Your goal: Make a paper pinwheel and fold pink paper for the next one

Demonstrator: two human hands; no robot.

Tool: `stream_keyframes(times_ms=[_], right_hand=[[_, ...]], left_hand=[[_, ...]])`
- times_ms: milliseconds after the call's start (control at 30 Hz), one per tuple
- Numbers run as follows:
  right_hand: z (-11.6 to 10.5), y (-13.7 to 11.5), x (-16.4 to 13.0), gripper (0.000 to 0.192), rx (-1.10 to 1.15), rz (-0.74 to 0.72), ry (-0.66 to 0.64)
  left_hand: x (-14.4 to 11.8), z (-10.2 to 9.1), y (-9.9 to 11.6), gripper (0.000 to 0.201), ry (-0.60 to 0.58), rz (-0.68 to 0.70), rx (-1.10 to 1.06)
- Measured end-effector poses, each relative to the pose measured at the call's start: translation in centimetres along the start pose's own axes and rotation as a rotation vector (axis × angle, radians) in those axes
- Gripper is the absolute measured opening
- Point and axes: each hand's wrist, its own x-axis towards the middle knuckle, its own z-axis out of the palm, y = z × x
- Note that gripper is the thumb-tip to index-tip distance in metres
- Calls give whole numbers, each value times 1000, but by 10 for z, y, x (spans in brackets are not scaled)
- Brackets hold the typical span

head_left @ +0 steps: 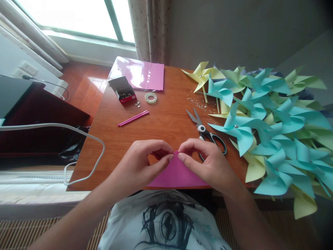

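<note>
A pink sheet of paper (179, 175) lies at the table's front edge, in front of my body. My left hand (148, 161) pinches its top corner between thumb and fingers. Close beside it, my right hand (201, 158) pinches the same corner, so the two thumbs nearly meet there. The paper widens from that corner toward me, and its side edges are partly hidden under my hands. Scissors (201, 128) with black and white handles lie just beyond my right hand, blades apart and pointing away. Two pink sticks (133, 118) rest beyond my left hand.
Many blue and yellow paper pinwheels (235, 126) cover the right side of the wooden table (166, 107). Small metallic bits lie near them. At the back left are a small open box (125, 92), a tape roll (151, 98) and packaged pink paper (156, 76). A white cable (101, 152) loops at left.
</note>
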Motion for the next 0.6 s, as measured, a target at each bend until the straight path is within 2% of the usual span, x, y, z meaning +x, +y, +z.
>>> stream_keyframes(times_ms=[400,600], right_hand=[[2,0,3,10,25,-31,-9],[-2,1,7,8,-60,-40,-44]], left_hand=[[1,3,3,11,-19,5,17],[2,1,0,11,-10,12,68]])
